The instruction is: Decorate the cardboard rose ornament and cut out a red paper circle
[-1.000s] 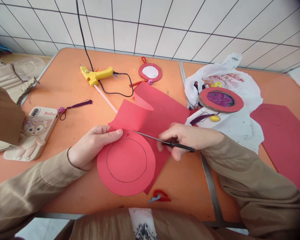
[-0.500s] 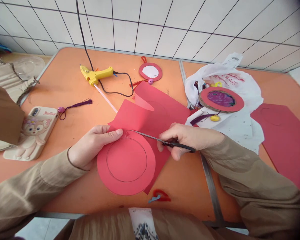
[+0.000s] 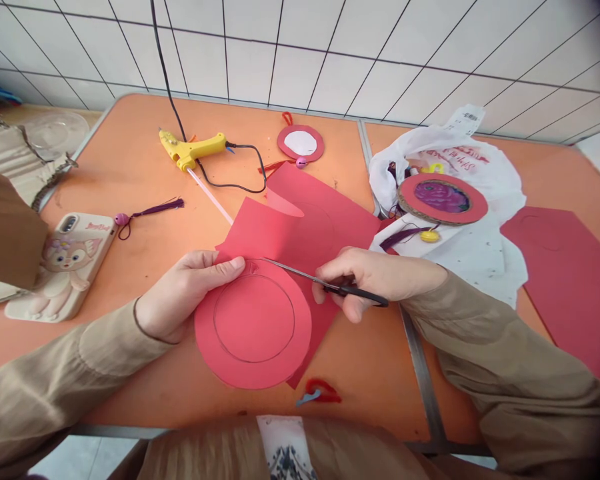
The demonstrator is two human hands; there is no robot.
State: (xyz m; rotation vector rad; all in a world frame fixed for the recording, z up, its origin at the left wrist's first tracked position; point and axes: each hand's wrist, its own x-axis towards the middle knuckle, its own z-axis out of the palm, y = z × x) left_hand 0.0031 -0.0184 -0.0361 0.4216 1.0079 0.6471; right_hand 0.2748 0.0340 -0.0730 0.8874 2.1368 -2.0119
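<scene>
My left hand (image 3: 193, 293) pinches the top left edge of a sheet of red paper (image 3: 254, 320), thumb on top and the other fingers underneath. Its lower part is cut round, with a smaller circle drawn inside; a curled flap rises behind the cut. My right hand (image 3: 370, 283) grips black-handled scissors (image 3: 325, 283). Their blades reach left to the cut line near the circle's top, close to my left thumb. More red paper (image 3: 350, 213) lies flat beneath and behind.
A yellow glue gun (image 3: 195, 148) with a black cord lies at the back left. Nearby are a phone (image 3: 73, 267), a purple tassel (image 3: 157, 207) and a red ring ornament (image 3: 300, 143). On the right, a white plastic bag (image 3: 500, 180) bears a round red-rimmed ornament (image 3: 443, 198).
Almost nothing differs. My right hand and the scissors have shifted very slightly to the left, while my left hand keeps its hold on the paper.
</scene>
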